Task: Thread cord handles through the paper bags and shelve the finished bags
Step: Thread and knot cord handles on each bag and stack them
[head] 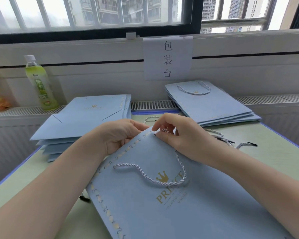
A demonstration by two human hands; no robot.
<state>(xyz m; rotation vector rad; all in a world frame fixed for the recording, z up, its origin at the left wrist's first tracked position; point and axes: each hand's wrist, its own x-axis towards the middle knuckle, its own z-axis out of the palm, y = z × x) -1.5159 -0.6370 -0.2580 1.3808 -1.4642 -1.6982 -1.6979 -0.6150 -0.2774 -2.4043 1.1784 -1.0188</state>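
Centrally, blue bag (188,213), right hand (178,135) pinching cord (162,180)

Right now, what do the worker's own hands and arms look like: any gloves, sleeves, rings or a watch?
Both are bare. The left hand and right hand wear no gloves, and no ring shows on the visible fingers. Both forearms are uncovered up to the frame's edge: no sleeve, cuff, watch or bracelet in view. No marks or tape are visible on either arm.
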